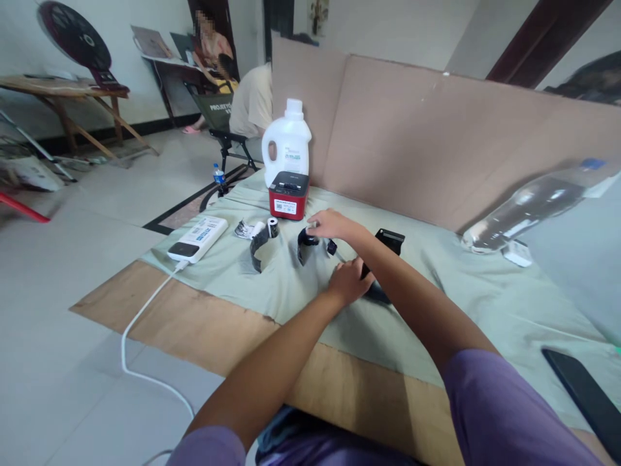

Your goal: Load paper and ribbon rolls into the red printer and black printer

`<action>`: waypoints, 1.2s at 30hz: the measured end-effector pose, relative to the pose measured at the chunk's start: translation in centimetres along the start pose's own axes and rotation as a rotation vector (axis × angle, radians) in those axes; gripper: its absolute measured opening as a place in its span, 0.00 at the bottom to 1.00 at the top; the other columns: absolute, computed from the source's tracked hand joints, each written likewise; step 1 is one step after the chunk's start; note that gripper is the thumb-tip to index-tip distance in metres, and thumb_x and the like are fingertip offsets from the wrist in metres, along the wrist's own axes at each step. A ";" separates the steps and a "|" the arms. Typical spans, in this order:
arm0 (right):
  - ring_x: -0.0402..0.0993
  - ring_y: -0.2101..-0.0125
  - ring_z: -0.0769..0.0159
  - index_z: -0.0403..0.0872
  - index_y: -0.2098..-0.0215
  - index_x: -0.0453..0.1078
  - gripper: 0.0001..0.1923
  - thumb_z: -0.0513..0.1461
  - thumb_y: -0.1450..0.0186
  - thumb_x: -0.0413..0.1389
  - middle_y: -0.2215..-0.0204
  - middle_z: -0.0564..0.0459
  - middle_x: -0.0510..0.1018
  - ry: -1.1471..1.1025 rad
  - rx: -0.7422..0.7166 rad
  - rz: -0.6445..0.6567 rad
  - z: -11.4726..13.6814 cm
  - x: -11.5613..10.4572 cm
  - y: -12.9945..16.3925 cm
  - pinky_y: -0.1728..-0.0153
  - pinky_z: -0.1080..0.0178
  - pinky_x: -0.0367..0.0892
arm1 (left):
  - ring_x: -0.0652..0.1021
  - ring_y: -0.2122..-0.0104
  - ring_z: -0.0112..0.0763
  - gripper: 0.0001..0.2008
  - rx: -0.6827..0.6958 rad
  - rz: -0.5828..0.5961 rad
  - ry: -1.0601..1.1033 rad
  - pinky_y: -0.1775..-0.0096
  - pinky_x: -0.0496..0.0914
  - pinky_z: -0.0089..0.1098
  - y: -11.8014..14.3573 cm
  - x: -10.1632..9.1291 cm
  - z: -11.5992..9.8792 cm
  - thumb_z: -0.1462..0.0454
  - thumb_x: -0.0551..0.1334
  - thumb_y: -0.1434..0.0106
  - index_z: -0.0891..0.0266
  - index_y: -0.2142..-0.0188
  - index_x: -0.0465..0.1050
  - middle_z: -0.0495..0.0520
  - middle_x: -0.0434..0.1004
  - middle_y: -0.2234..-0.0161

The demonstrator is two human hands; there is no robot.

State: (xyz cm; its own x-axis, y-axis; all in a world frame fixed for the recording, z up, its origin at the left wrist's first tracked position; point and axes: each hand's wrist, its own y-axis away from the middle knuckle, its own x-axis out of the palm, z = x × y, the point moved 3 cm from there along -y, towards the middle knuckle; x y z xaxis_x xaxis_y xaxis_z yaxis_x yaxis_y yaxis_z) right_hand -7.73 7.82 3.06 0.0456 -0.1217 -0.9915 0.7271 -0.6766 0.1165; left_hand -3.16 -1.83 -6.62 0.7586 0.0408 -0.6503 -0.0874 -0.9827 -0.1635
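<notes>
A: Head view. Status?
B: Right hand (334, 224) pinches the top of a curled black strap (305, 246), standing on the green cloth (485, 304). Left hand (350, 279) rests clenched on a black part (377, 292) at its 4 o'clock.
A: What's left?
B: A second strap (257, 249) lies untouched at 9 o'clock, with a paper roll (272, 226) and the red printer (289, 195) beyond.

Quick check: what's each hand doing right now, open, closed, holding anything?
Left hand: curled, resting on a black device; a real grip cannot be told.
Right hand: fingers pinched on a small black part above the cloth.
</notes>
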 end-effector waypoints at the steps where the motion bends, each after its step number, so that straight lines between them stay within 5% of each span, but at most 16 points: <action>1: 0.76 0.50 0.51 0.47 0.48 0.77 0.19 0.46 0.35 0.59 0.52 0.43 0.82 0.012 -0.017 0.032 0.7 0.4 -0.1 0.52 0.60 0.67 | 0.76 0.45 0.52 0.16 0.018 0.008 -0.006 0.42 0.65 0.49 0.0 0.0 0.0 0.60 0.55 0.32 0.61 0.49 0.74 0.64 0.80 0.50; 4: 0.77 0.53 0.53 0.47 0.54 0.78 0.13 0.40 0.37 0.60 0.54 0.43 0.82 0.034 -0.012 0.007 1.9 1.3 -0.3 0.54 0.61 0.67 | 0.75 0.43 0.53 0.15 0.092 0.028 0.006 0.43 0.66 0.48 0.1 -0.2 -0.2 0.64 0.54 0.34 0.60 0.52 0.76 0.62 0.80 0.48; 8: 0.77 0.55 0.58 0.47 0.49 0.75 0.18 0.35 0.37 0.57 0.55 0.47 0.83 -0.194 -0.051 -0.193 1.1 1.2 1.7 0.55 0.63 0.67 | 0.78 0.48 0.55 0.13 0.052 -0.008 0.035 0.47 0.69 0.48 -0.1 -0.6 -0.1 0.62 0.57 0.35 0.62 0.56 0.77 0.65 0.82 0.53; 13: 0.78 0.59 0.62 0.47 0.47 0.72 0.20 0.36 0.38 0.55 0.57 0.49 0.82 -0.619 -0.135 -0.492 -1.9 0.1 8.4 0.58 0.63 0.69 | 0.81 0.58 0.44 0.10 0.004 -0.181 0.181 0.52 0.72 0.41 -0.3 -1.1 0.3 0.62 0.59 0.35 0.63 0.57 0.75 0.61 0.83 0.58; 17: 0.79 0.56 0.59 0.48 0.51 0.71 0.19 0.41 0.41 0.60 0.55 0.47 0.81 -1.006 -0.111 -0.589 -4.7 0.1 14.3 0.57 0.59 0.72 | 0.80 0.60 0.33 0.12 0.080 -0.293 0.398 0.58 0.73 0.33 -0.5 -1.0 1.1 0.65 0.58 0.35 0.60 0.52 0.73 0.55 0.82 0.55; 23: 0.81 0.58 0.59 0.50 0.55 0.70 0.20 0.41 0.45 0.65 0.58 0.49 0.82 -1.241 -0.045 -0.597 -7.7 0.5 18.9 0.57 0.58 0.74 | 0.79 0.64 0.32 0.12 0.003 -0.488 0.726 0.58 0.72 0.32 -0.7 -2.7 1.5 0.61 0.57 0.33 0.63 0.53 0.72 0.56 0.82 0.61; 28: 0.81 0.59 0.59 0.48 0.53 0.72 0.18 0.39 0.43 0.61 0.62 0.49 0.83 -1.066 -0.025 -0.515 -8.3 0.9 19.3 0.58 0.58 0.74 | 0.80 0.58 0.36 0.22 0.084 -0.378 0.835 0.55 0.72 0.34 -0.4 -3.8 -0.7 0.49 0.61 0.35 0.63 0.52 0.75 0.57 0.83 0.59; 33: 0.80 0.61 0.60 0.47 0.52 0.77 0.20 0.39 0.43 0.59 0.62 0.51 0.84 -1.025 -0.061 -0.319 -9.0 1.1 19.5 0.58 0.60 0.73 | 0.79 0.65 0.32 0.25 0.036 -0.355 0.887 0.60 0.71 0.32 0.0 -2.4 -1.4 0.49 0.70 0.44 0.64 0.54 0.74 0.51 0.79 0.70; 36: 0.79 0.66 0.62 0.47 0.52 0.80 0.19 0.42 0.40 0.59 0.66 0.53 0.83 -1.060 0.003 -0.286 -9.8 1.0 19.9 0.63 0.61 0.73 | 0.79 0.65 0.31 0.25 0.062 -0.379 0.865 0.59 0.71 0.31 0.4 -1.8 -1.7 0.51 0.70 0.43 0.64 0.52 0.74 0.51 0.79 0.68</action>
State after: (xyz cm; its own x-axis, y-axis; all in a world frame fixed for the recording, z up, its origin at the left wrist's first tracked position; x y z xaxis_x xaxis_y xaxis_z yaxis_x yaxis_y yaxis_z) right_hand 13.49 1.37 3.80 -0.7373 -0.5216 -0.4293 0.6154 -0.7807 -0.1085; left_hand -3.49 -2.57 -4.23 0.9569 0.1828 0.2256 0.2478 -0.9190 -0.3065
